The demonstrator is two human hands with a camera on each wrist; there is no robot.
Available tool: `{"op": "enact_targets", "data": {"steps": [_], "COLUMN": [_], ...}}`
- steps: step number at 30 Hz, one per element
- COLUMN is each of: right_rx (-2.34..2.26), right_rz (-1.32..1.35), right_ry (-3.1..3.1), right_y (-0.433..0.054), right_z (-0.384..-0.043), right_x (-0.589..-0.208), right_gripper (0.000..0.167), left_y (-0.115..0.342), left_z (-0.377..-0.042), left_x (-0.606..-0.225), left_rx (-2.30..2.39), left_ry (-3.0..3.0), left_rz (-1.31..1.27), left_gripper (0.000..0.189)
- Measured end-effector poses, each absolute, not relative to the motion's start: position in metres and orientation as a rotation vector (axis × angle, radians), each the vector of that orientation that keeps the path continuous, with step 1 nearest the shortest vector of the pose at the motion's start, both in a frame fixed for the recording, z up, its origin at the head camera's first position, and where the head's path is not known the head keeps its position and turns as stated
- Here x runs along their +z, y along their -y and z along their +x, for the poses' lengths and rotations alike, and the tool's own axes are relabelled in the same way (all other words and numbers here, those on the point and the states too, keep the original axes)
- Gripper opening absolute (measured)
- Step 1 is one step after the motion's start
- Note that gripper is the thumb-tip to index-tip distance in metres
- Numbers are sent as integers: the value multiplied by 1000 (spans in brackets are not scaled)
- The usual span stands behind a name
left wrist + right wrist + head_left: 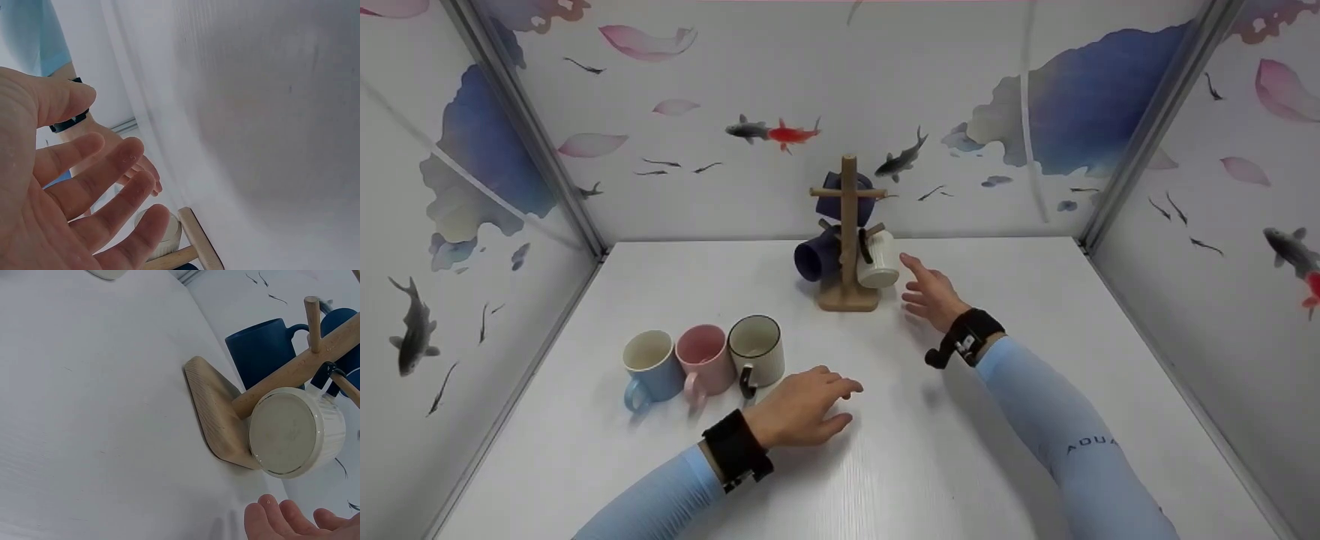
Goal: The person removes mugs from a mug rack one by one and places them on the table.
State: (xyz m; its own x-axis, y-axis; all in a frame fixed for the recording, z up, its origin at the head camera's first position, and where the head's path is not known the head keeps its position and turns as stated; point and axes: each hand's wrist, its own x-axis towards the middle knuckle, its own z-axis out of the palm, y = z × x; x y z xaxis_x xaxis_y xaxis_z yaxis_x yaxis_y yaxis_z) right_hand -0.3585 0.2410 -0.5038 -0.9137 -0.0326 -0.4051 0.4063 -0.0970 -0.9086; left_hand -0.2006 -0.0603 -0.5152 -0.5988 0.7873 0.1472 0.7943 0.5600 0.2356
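On my feed the R hand (934,295) hangs just to the right of the white mug (879,262), apart from it, fingers extended, nothing in grasp. L hand (802,409) is also released, fingers loosely spread over the near part of the worktop (900,465), w/ the black-rimmed mug (769,364) just to its left; can't tell if they touch.

Pos. of the white mug: on the R side of the wooden rack (849,225), low down, its black handle (323,374) hooked on a peg (350,389). Long axis is tilted, base low & facing fwd, handle toward the post. So from the R hand the mug lies directly left; R is by far the nearer hand, L sits well apart, lower & nearer me. R wrist view puts the fingertips (256,517) beside the mug's base w/ a small gap; I'd judge that gap + the hooked handle matter most.

Edges: rack foot (211,410) is right by the mug, so little slack on that side. Lower dark blue mug (812,259) & upper dark blue mug (831,208) crowd the far side of the post. Back wall (697,195) is close behind. Free room is R of the rack, toward the side wall (1207,247), & btwn the hands. Light blue mug (656,379) & pink mug (712,371) stand upright, far L, out of the way.
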Motion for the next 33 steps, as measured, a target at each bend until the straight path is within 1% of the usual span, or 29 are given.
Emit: {"op": "enact_targets", "data": {"steps": [8, 22, 29, 33], "right_rx": [-2100, -2133, -2165, -2182], "right_rz": [475, 528, 546, 537], "right_ry": [-1876, -1870, -1861, -1852], "right_y": [-239, -238, -235, -233], "right_z": [-369, -376, -382, -384], "right_x": [-502, -504, -505, -501], "right_gripper": [122, 123, 125, 122], "left_y": [59, 57, 57, 56], "left_z": [-200, -198, -197, -196], "left_x": [-518, -520, -524, -525], "left_rx": [-474, -459, -486, -483], "left_ry": [2774, 2803, 2821, 2813], "left_rz": [-1375, -1384, -1373, -1376], "left_gripper": [47, 46, 51, 52]}}
